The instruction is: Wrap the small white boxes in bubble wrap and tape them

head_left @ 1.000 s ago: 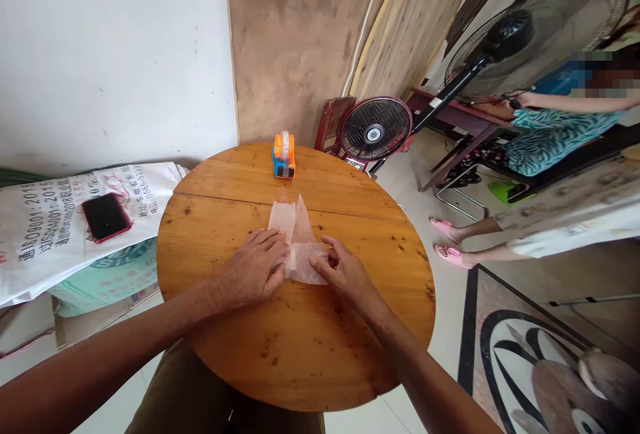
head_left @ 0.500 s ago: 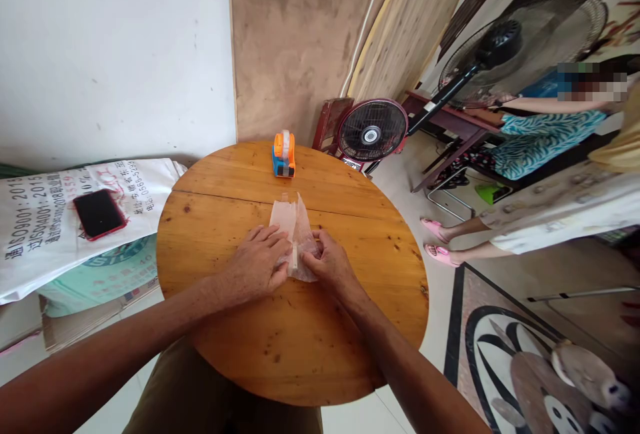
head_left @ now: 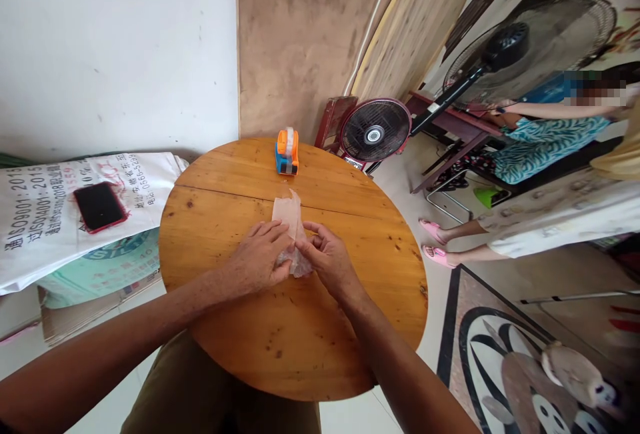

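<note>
On the round wooden table (head_left: pixel 240 347) lies a thin, translucent, whitish sheet of plastic wrap (head_left: pixel 287 211), wrinkled and partly folded over. My left hand (head_left: pixel 260 257) rests flat on its left side, fingers stretched out and thumb apart. At the sheet's right edge my right hand (head_left: pixel 327 257) is closed, thumb and fingers pinching the folded plastic. The part beneath both hands is hidden. Beyond the sheet, an orange and blue tape dispenser (head_left: pixel 287 152) with a roll of clear tape stands near the table's far edge.
A phone in a red case (head_left: pixel 101 207) lies on white printed sacks (head_left: pixel 150 174) left of the table. A small round fan (head_left: pixel 375 133) and a large standing fan (head_left: pixel 505 44) are at the right. Two people are there, one in pink sandals (head_left: pixel 437 254).
My right hand has brought the sheet's right flap over to the left, so the sheet is narrower. My left hand stays pressed on it. The view has shifted slightly.
</note>
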The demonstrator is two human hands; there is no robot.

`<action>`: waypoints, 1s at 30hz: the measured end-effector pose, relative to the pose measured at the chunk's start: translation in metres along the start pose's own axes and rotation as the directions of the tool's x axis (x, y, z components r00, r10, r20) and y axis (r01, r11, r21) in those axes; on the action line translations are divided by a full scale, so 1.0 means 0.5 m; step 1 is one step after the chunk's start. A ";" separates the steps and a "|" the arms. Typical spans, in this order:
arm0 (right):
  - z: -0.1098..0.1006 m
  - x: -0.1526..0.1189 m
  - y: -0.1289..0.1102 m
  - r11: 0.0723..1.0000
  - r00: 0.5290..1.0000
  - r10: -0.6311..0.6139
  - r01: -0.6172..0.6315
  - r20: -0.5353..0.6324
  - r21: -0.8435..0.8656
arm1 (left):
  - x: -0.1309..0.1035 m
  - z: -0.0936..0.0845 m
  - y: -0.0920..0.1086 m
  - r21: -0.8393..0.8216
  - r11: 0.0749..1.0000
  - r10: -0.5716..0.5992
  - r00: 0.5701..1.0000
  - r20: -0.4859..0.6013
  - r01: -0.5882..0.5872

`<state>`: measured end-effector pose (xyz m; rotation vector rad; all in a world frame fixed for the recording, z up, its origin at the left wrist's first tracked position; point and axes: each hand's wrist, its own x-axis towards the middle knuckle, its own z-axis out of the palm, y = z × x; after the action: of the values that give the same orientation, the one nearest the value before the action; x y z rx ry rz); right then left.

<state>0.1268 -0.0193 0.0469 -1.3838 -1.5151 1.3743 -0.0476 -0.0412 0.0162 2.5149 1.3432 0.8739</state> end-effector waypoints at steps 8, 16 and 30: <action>0.000 -0.032 -0.022 1.000 0.996 -0.005 0.007 0.092 -0.026 | -0.005 0.034 -0.015 -0.079 0.996 -0.053 0.992 -0.118 0.044; 0.000 -0.048 -0.023 0.854 0.959 -0.217 0.277 0.182 -0.441 | -0.023 -0.004 0.007 -0.287 0.942 -0.238 0.951 -0.198 0.176; -0.036 -0.008 -0.036 0.891 0.930 -0.182 0.293 0.318 -0.346 | 0.012 0.003 0.033 -0.326 0.889 -0.352 0.936 -0.033 0.323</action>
<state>0.1399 -0.0163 0.0689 -1.2027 -2.1643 1.1890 -0.0324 -0.0460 0.0239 1.9464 1.4729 1.0387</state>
